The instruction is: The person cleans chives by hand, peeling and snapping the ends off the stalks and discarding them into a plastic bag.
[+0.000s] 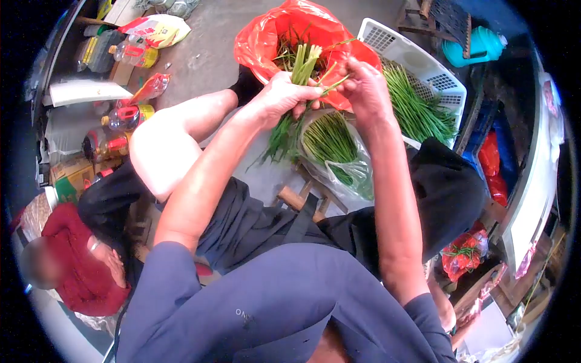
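My left hand (281, 98) is closed around a bunch of garlic chives (301, 68); the pale stalk ends point up and the green leaves hang below the fist. My right hand (365, 88) sits just to its right, fingers pinched on a thin chive stalk (333, 86) that stretches between the hands. Behind both hands a red plastic bag (251, 45) gapes wide, with loose green scraps inside. Below them, a clear plastic bag (361, 181) holds more chives (330, 138), packed upright.
A white plastic basket (378, 30) with long chives (411, 103) stands at right, near a teal jug (475, 45). Several bottles (133, 53) line the left side. At lower left sits another person in a dark red top (78, 260). A wooden stool (293, 196) shows between my legs.
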Demonstrator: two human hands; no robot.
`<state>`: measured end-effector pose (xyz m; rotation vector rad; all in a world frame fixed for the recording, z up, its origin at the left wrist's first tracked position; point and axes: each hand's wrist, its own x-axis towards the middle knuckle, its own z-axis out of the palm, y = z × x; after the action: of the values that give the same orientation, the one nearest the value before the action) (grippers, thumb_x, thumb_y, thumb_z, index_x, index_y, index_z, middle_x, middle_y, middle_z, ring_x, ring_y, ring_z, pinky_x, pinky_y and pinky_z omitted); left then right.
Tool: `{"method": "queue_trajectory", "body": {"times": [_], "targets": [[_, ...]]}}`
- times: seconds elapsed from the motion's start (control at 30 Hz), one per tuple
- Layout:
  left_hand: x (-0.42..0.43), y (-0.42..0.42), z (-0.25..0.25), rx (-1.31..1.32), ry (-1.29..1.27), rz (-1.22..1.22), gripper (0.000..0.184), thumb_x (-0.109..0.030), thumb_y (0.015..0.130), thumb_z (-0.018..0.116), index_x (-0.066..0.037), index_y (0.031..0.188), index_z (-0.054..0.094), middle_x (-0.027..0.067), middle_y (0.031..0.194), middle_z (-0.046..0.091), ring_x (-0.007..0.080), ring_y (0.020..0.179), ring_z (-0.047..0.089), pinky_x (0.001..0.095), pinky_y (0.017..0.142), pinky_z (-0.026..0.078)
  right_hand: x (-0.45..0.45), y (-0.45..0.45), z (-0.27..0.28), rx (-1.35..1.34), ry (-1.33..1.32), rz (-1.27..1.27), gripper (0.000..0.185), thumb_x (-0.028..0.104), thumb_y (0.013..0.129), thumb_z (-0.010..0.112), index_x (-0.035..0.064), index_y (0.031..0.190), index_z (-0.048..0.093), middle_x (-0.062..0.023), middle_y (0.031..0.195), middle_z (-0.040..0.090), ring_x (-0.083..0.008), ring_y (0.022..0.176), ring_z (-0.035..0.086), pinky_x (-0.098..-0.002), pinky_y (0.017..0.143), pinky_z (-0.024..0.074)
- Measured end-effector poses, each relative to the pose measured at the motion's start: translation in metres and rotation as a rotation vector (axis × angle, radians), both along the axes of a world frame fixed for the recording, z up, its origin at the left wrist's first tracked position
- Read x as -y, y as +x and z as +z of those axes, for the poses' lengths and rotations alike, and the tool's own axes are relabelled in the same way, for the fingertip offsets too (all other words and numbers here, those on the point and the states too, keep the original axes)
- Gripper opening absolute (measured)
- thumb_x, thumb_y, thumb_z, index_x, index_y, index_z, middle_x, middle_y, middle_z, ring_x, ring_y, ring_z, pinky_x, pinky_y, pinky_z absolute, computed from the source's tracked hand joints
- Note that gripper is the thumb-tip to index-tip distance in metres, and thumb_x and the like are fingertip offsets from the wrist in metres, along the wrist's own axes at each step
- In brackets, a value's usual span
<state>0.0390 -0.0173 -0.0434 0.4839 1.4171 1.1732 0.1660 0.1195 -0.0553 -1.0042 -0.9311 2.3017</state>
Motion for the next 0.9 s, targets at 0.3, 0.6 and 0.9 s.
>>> {"method": "queue_trajectory", "body": {"times": [0.3, 0.6, 0.9], "targets": [[0.001, -0.002, 0.001, 0.312, -0.033, 0.08, 0.023, -0.02, 0.083, 0.068, -0.005, 0.097, 0.056, 0.0043, 0.075, 0.063, 0.0068, 0.048, 0.045, 0.0213, 0.048, 0.038, -0.012, 0.004, -0.022, 0.122, 0.181, -0.124, 0.018, 0.017, 0.09, 0.061, -0.0001, 0.093, 0.061, -0.006, 0.082, 0.064, -0.0079, 0.056, 0.053, -0.0235, 0.053, 0.0478], [0.001, -0.004, 0.001, 0.359, -0.016, 0.084, 0.019, -0.02, 0.085, 0.065, -0.008, 0.096, 0.056, 0.0028, 0.077, 0.063, 0.0063, 0.049, 0.045, 0.0221, 0.05, 0.038, -0.005, -0.001, -0.008, 0.052, 0.083, 0.004, 0.027, 0.032, 0.088, 0.064, 0.0056, 0.083, 0.059, -0.0007, 0.065, 0.056, -0.0065, 0.048, 0.046, -0.0238, 0.051, 0.0473], [-0.002, -0.001, -0.005, 0.16, 0.016, 0.081, 0.016, -0.019, 0.084, 0.065, -0.005, 0.091, 0.061, 0.0043, 0.076, 0.064, 0.0079, 0.048, 0.048, 0.0218, 0.046, 0.037, 0.009, -0.002, -0.002, 0.143, 0.344, 0.145, 0.032, 0.033, 0.083, 0.071, 0.0073, 0.069, 0.057, -0.0012, 0.06, 0.057, -0.0081, 0.047, 0.052, -0.0215, 0.043, 0.0401]]}}
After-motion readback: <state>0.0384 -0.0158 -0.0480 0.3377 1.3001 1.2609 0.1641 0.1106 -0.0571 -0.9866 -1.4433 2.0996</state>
